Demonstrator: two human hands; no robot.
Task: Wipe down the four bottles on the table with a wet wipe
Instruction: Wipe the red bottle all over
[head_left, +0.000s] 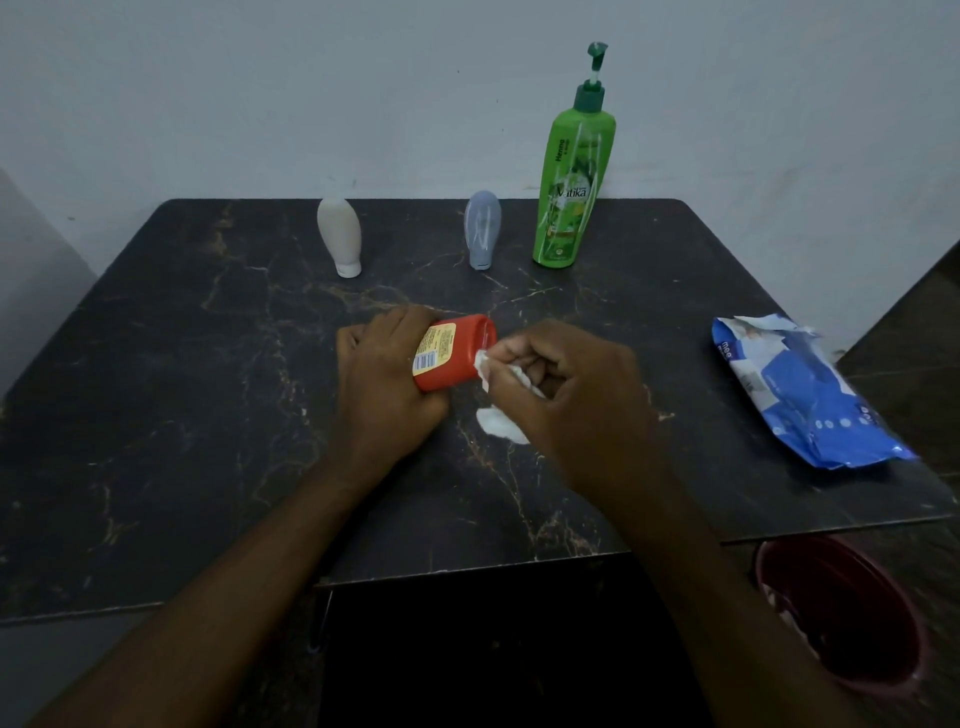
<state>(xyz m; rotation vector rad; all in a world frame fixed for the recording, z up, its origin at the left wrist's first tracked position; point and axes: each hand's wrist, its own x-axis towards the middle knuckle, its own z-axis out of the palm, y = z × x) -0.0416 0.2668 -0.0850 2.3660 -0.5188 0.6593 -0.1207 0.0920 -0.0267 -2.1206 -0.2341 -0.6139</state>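
My left hand (379, 384) grips a red bottle (460, 345) with a yellow label, tilted over the middle of the dark marble table (182, 415). My right hand (566, 384) pinches a white wet wipe (485, 371) and holds it against the bottle's right side; part of the wipe hangs down to the table below my fingers. At the back stand a beige squeeze bottle (340, 234), a grey-blue squeeze bottle (482, 228), both cap-down, and a tall green pump bottle (569, 176).
A blue wet-wipe pack (805, 395), torn open, lies at the table's right edge. A dark red bin (852, 618) stands on the floor beyond the near right corner. A pale wall rises right behind the table.
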